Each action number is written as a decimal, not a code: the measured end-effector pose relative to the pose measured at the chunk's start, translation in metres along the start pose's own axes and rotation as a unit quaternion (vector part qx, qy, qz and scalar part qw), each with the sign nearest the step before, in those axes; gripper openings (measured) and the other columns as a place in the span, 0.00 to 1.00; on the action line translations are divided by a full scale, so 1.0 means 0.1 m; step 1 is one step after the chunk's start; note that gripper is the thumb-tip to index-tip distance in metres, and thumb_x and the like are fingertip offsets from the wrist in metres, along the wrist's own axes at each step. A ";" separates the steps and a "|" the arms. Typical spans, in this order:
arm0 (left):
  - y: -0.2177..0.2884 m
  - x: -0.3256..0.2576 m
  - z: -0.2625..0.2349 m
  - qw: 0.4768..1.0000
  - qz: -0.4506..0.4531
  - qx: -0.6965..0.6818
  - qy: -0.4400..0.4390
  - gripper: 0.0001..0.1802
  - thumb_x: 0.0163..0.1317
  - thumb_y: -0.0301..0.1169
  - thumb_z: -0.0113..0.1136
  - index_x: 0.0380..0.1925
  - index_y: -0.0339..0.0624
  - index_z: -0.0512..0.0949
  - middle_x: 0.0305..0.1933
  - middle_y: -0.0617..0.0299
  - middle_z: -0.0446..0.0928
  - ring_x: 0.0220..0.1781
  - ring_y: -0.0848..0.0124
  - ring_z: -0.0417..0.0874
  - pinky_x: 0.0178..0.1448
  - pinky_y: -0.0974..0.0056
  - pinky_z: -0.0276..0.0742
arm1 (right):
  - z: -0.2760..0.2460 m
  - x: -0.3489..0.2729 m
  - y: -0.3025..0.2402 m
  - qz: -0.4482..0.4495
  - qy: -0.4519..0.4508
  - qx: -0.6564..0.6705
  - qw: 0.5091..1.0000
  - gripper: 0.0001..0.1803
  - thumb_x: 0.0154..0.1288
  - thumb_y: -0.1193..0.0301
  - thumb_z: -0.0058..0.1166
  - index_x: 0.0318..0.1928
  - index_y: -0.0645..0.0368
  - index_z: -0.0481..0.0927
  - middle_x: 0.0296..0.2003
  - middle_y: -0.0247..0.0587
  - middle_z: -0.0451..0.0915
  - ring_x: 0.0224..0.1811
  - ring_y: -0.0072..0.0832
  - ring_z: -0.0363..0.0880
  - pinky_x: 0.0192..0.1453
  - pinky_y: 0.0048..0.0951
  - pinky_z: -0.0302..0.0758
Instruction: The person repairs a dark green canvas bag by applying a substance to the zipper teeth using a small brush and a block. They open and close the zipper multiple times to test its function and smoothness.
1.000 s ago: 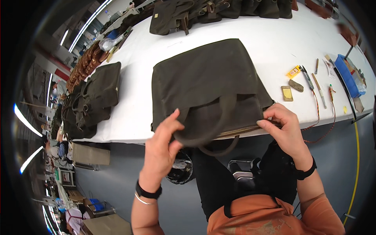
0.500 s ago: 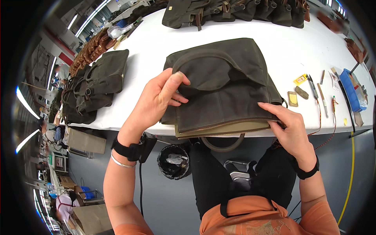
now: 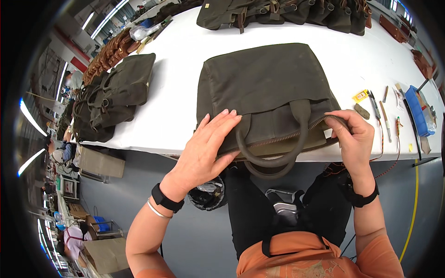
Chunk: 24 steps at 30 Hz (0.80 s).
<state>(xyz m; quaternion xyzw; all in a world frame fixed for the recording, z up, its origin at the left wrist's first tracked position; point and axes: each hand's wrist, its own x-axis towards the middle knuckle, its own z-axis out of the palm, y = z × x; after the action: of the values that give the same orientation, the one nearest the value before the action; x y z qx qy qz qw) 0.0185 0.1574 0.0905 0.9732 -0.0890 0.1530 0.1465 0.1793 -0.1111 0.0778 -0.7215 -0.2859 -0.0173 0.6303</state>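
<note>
A dark olive handbag (image 3: 266, 76) lies flat at the table's front edge, its opening toward me. Both rounded handles (image 3: 303, 132) hang toward me over the edge. A brass-toothed zipper (image 3: 282, 138) lines the mouth, which gapes at the right and shows a lighter olive lining (image 3: 296, 144). My left hand (image 3: 201, 150) rests on the bag's near left corner, fingers stretched out, thumb by the zipper. At the right end of the mouth, my right hand (image 3: 356, 139) pinches the zippered edge between thumb and fingers and holds it up.
More olive bags lie in a pile (image 3: 120, 88) at the left and a row (image 3: 287, 11) at the back. Pens, a yellow packet (image 3: 360, 96), a brown stone-like block (image 3: 361, 111) and a blue tray (image 3: 417, 111) sit at the right. Below stands a waste bin (image 3: 206, 194).
The upper handle has flipped from the bag's body toward me. My left hand has moved right and down onto the near edge. My right hand has lifted the zipper's right end.
</note>
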 end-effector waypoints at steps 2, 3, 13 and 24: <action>-0.02 0.03 0.02 1.000 0.001 0.007 0.008 0.40 0.50 0.20 0.68 0.66 0.42 0.66 0.68 0.53 0.70 0.71 0.55 0.68 0.75 0.48 0.62 | 0.01 0.03 -0.04 0.024 0.002 0.003 1.000 0.06 0.63 0.75 0.63 0.37 0.66 0.85 0.23 0.29 0.77 0.23 0.13 0.69 0.27 0.17 0.65; -0.04 0.05 0.04 1.000 0.001 0.007 0.024 0.37 0.52 0.19 0.66 0.64 0.42 0.68 0.65 0.52 0.73 0.68 0.55 0.72 0.74 0.49 0.63 | 0.02 0.05 -0.05 0.028 0.002 -0.001 1.000 0.07 0.64 0.73 0.63 0.36 0.66 0.84 0.21 0.27 0.75 0.22 0.13 0.68 0.26 0.17 0.64; -0.38 0.45 -0.21 0.947 -0.224 -0.217 -0.071 0.16 0.71 0.36 0.57 0.41 0.29 0.81 0.28 0.64 0.80 0.31 0.81 0.72 0.36 0.71 0.73 | 0.02 0.35 0.04 0.087 -0.034 -0.063 0.994 0.23 0.67 0.62 0.61 0.21 0.67 0.76 0.14 0.24 0.63 0.18 0.13 0.56 0.20 0.23 0.53; -0.72 0.85 -0.33 0.855 -0.283 -0.339 -0.273 0.29 0.63 0.56 0.63 0.42 0.37 0.85 0.31 0.70 0.79 0.33 0.81 0.74 0.41 0.72 0.73 | 0.06 0.57 0.30 0.226 -0.059 -0.005 0.972 0.23 0.62 0.59 0.64 0.21 0.67 0.81 0.14 0.27 0.69 0.17 0.14 0.62 0.19 0.23 0.57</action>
<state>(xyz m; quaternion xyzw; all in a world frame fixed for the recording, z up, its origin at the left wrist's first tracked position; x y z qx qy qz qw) 0.1049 0.2247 0.1291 0.8492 0.1071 -0.2069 0.4739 0.2381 -0.0845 0.0720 -0.7706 -0.1516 0.1668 0.5961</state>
